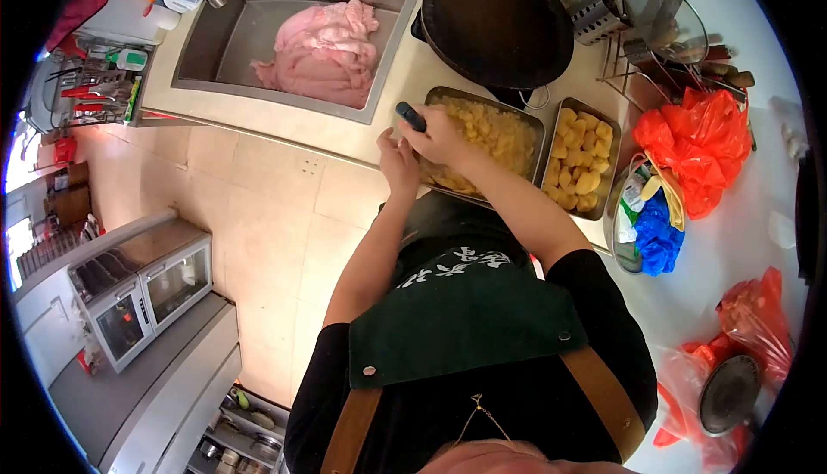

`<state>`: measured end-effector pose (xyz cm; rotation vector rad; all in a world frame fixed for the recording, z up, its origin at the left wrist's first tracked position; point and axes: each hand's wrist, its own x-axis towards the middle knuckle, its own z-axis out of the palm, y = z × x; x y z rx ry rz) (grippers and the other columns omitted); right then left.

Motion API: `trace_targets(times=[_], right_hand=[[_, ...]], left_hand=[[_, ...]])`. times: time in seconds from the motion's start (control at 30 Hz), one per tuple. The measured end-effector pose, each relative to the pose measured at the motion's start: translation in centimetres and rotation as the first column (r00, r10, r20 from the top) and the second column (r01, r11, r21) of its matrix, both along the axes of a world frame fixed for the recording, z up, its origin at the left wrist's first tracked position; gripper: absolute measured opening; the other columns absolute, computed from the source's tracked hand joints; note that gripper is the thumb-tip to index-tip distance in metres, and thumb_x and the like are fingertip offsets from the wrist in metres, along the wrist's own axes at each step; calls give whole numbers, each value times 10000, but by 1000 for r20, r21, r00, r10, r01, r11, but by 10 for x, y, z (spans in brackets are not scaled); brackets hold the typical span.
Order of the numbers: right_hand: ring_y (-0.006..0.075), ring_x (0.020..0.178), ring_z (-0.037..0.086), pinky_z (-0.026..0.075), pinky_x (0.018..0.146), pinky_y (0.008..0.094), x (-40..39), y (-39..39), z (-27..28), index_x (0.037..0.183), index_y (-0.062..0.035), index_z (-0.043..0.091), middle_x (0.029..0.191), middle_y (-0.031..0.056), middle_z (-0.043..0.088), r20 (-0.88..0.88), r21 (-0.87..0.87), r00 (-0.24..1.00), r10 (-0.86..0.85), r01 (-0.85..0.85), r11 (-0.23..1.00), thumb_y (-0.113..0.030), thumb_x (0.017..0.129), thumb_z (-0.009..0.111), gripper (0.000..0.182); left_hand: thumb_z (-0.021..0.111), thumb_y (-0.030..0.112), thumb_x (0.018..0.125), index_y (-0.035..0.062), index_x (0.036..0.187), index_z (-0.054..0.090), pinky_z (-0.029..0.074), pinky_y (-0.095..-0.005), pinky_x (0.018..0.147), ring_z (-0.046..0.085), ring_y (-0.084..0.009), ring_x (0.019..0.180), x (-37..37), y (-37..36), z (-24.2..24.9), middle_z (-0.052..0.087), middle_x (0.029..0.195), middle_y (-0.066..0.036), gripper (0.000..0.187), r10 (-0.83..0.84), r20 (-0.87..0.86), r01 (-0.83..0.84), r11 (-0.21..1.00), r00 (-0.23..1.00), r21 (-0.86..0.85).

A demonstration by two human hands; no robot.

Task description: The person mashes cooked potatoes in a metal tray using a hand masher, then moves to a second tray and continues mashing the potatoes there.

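Observation:
My right hand (444, 136) is closed around the dark handle (411, 117) of a tool whose working end is hidden under my hand. Close beside it, at the left edge of a metal tray, my left hand (398, 162) has its fingers curled; what they hold, if anything, is hidden. The metal tray (541, 142) under my right hand contains many small yellow pieces (495, 134) that look like cut potato. To its right, a narrower metal tray (614, 160) holds several peeled, rounded potatoes (579, 160).
A sink (250, 39) at the upper left holds a pink, raw-meat-like mass (323, 52). Behind the trays sits a large black round pan (498, 26). Red plastic bags (698, 147) and a wire basket (622, 229) stand on the right. The counter edge (258, 136) runs before me.

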<state>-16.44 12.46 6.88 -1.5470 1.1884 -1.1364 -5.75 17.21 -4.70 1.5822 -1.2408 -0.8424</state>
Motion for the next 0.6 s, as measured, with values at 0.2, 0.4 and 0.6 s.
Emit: trace_targets(times=[0.2,0.4,0.6], right_hand=[[246,443,439,360,471,335,-21,-2,11,697,4,510,515,134,440,10,-20,1000,-20,20,1000,-140,789,581,185],[205,467,408,341,467,326,-20,47,42,691,4,475,555,130,434,26,128,999,-19,15,992,-84,796,588,178],[320,494,479,358,459,346,-10,64,0,669,-19,445,555,155,423,-23,-122,994,104,-106,987,-51,731,625,193]], left_hand=[[481,154,936,-11,1158,422,426,-345,604,527,-241,628,-2,-2,38,517,743,-102,283,-6,-14,7,996,1000,84],[481,157,944,-11,1161,401,417,-287,659,474,-151,736,10,1,29,485,854,-79,286,-72,-106,83,992,992,99],[515,122,922,-27,1153,415,417,-293,585,502,-167,622,10,1,23,499,782,-81,293,-62,-34,63,998,997,17]])
